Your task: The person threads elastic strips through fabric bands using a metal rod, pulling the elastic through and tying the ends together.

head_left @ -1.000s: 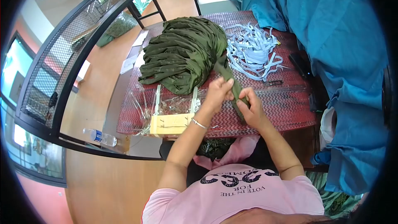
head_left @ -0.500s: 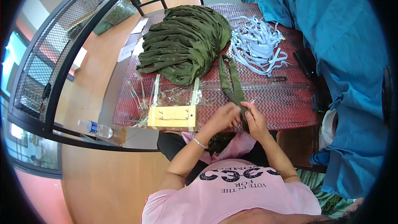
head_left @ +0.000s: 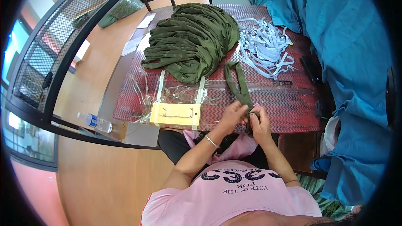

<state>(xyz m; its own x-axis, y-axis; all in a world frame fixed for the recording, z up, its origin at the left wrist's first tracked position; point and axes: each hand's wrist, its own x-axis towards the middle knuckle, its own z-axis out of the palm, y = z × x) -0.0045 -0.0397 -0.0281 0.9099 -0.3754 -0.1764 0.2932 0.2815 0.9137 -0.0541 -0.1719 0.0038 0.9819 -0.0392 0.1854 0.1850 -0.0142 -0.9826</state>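
Observation:
A long dark green fabric strip [head_left: 242,84] lies folded in a loop on the red mat, and its near end runs into my hands at the table's front edge. My left hand [head_left: 233,116] pinches this end from the left with bent fingers. On the other side my right hand [head_left: 261,127] is closed round the same strip, thumb on top. A small pink bit [head_left: 257,106] shows at the right fingers; I cannot make out what it is. Farther back sits a big gathered heap of green fabric [head_left: 192,42], beside a tangle of pale blue strips [head_left: 264,46].
A yellow board [head_left: 176,114] with dark marks is taped over clear plastic at the front left. Small dark snips [head_left: 285,83] lie at the right on the patterned mat [head_left: 276,104]. A water bottle [head_left: 95,122] stands left by the black frame; blue cloth [head_left: 347,79] hangs right.
Both hands have stayed on the green strip, which has been drawn slightly toward me. My left hand has come closer to the right one. The view has shifted a little.

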